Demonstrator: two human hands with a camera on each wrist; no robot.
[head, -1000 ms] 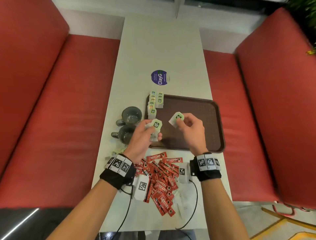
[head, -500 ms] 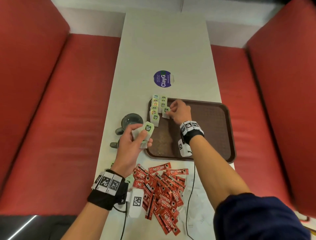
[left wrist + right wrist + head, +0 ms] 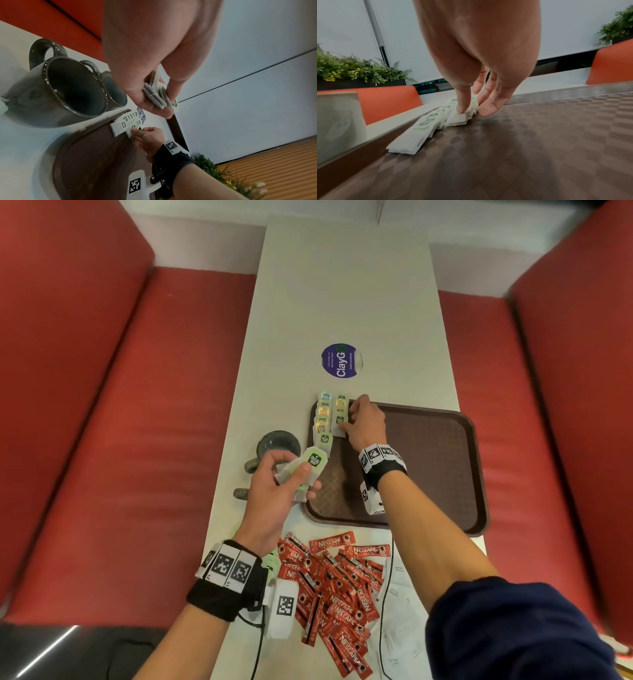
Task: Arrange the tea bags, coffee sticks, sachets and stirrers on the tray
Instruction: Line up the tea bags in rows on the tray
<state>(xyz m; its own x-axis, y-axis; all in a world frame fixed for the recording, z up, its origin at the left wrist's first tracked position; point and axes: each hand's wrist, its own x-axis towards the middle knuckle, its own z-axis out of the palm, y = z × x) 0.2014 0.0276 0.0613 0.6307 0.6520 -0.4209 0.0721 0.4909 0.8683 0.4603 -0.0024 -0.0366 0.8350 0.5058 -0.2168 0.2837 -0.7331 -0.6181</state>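
We see the right hand reaching to the far left corner of the dark brown textured plastic tray, its thumb pressing down on the nearest white tea bag of the inner of two overlapping rows; the other fingers lie fairly straight, their tips at the tray floor just beside that row, so nothing is pinched. The two rows of white tea bags with green and yellow tags run side by side along the tray's left rim, each bag lapping over the next. Our left hand hovers over the tray's left edge, thumb and fingers closed round a small stack of white tea bags with pale green tags; in the left wrist view we see several bags pressed together edge-on in that pinch. Left of the tray stand two dark grey glazed ceramic mugs, close beside each other on the long white table. Nearer to us, a loose heap of red coffee sticks lies on the table below the tray, with white paper sachets just to its right. A round purple sticker sits on the table beyond the tray, and red upholstered benches flank the table.
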